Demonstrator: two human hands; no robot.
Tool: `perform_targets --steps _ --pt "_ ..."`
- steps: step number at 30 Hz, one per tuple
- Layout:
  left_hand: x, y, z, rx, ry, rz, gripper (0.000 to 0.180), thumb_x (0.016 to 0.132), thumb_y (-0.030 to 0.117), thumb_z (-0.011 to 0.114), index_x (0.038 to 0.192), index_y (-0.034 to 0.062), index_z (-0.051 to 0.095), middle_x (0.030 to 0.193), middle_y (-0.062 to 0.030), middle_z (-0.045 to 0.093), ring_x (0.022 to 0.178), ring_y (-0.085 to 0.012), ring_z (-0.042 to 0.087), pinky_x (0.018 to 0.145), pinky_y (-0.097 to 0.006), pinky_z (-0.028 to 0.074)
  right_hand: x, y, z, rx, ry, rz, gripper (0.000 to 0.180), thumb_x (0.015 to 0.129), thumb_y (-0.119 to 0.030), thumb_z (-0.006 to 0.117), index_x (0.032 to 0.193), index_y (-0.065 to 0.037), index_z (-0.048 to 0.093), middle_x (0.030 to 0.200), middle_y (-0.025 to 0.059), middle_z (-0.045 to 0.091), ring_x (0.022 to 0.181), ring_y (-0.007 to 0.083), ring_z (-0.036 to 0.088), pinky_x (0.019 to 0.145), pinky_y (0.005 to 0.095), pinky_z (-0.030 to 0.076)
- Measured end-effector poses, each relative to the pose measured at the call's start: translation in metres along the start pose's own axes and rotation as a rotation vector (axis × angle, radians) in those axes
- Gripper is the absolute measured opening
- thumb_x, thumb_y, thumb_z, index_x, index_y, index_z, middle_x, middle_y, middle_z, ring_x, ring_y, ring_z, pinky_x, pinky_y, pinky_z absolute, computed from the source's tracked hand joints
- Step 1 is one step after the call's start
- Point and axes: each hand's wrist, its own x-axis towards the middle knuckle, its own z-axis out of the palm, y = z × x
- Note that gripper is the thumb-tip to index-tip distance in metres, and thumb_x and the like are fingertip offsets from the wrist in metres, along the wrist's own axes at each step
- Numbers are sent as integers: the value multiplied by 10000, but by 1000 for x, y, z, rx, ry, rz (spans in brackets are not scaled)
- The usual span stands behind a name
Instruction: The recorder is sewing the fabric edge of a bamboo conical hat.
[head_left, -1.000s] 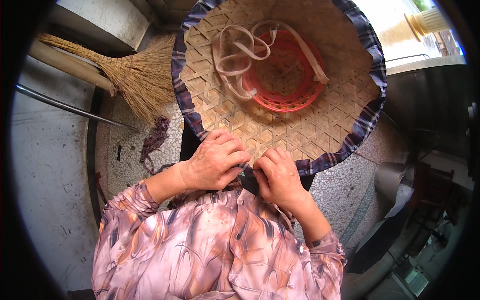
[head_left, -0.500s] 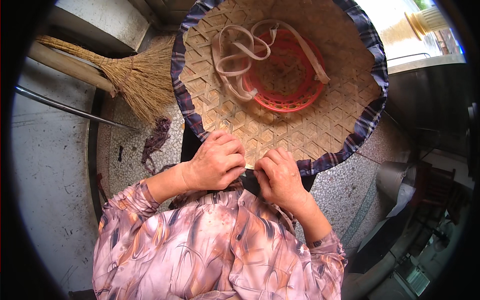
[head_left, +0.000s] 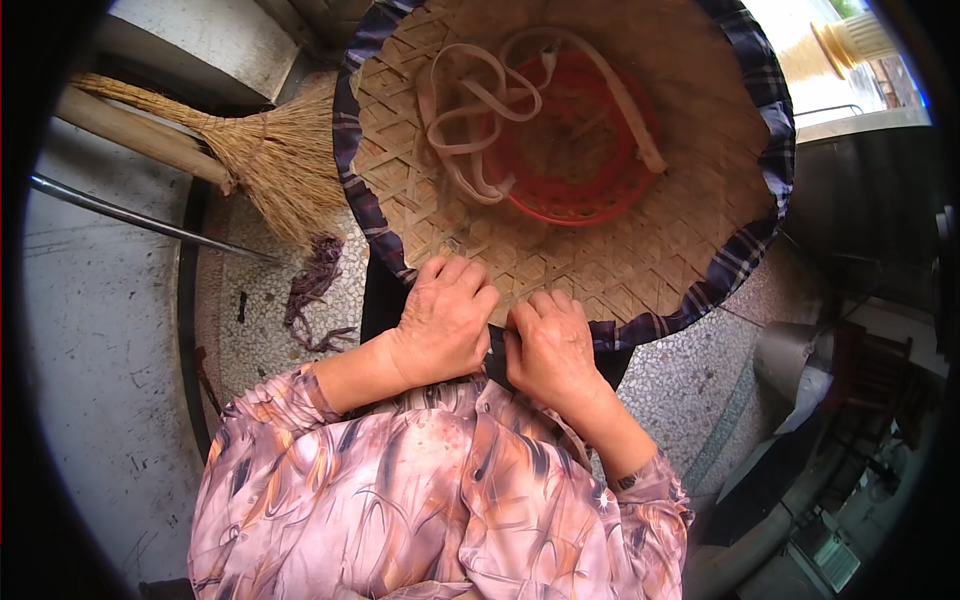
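Note:
A wide woven bamboo hat (head_left: 620, 250) lies upside down in front of me, its rim bound in dark plaid cloth (head_left: 745, 255). Inside it sit a red plastic headband ring (head_left: 590, 205) and a loose beige strap (head_left: 470, 120). My left hand (head_left: 440, 320) and my right hand (head_left: 550, 345) pinch the near rim side by side, fingers curled over the cloth edge. What lies between the fingertips is hidden.
A straw broom (head_left: 260, 160) with a wooden handle lies at the upper left on the speckled floor (head_left: 680, 380). A thin metal rod (head_left: 140, 215) crosses the left side. A tangle of purple threads (head_left: 310, 290) lies beside the hat. Dark clutter fills the right edge.
Both hands stay on the near rim; the fingers have shifted only slightly along the cloth edge. The hat has barely moved.

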Motion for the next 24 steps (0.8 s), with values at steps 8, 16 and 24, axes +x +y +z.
perform_targets --steps 8,16,24 --pt "-48 6 3 -677 147 10 200 725 -1 701 917 22 651 846 -84 623 743 -254 628 694 -321 505 -1 0 -4 21 42 -33 63 723 -84 680 737 -54 627 787 125 593 811 323 567 714 434 422" --pt "-44 -1 32 -1509 -491 -853 312 904 318 695 1025 30 682 830 -62 686 707 -109 611 594 -242 453 -1 3 0 38 52 -41 68 716 -96 675 697 -53 626 755 130 593 779 327 572 691 440 428" --pt "-42 -13 58 -1815 -473 -824 257 942 240 638 955 -9 700 848 -107 696 677 -146 599 646 -250 474 6 6 0 43 4 -3 60 723 -100 682 688 -55 662 754 124 617 796 320 589 700 436 447"
